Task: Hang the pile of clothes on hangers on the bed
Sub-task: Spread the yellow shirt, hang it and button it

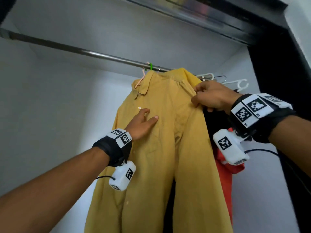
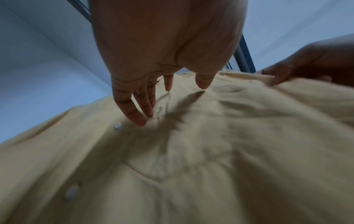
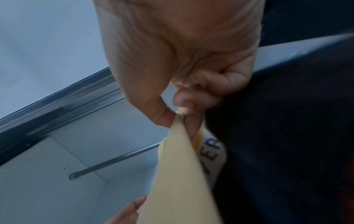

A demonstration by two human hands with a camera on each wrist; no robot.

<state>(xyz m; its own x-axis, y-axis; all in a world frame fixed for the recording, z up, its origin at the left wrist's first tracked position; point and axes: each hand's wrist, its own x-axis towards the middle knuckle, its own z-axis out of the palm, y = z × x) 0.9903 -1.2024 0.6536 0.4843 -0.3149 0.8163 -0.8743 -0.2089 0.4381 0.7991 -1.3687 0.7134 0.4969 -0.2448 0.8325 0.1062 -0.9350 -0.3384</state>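
A mustard-yellow button shirt [image 1: 161, 148] hangs on a pale pink hanger [image 1: 142, 76] from the metal closet rod [image 1: 70, 48]. My left hand [image 1: 144, 120] lies flat on the shirt's chest with straight fingers, close to a white button [image 2: 117, 126]. My right hand [image 1: 210, 96] pinches the shirt's right shoulder seam between thumb and fingers. The right wrist view shows that pinch on the yellow fabric edge [image 3: 178, 166]. In the left wrist view the yellow shirt [image 2: 191, 151] fills the lower frame, blurred.
Right of the yellow shirt hang a black garment [image 1: 217, 121] and an orange-red one [image 1: 230, 167]. White and wire empty hangers [image 1: 239, 84] sit further right on the rod. A dark closet frame [image 1: 286, 68] bounds the right; grey walls [image 1: 50, 106] stand behind and left.
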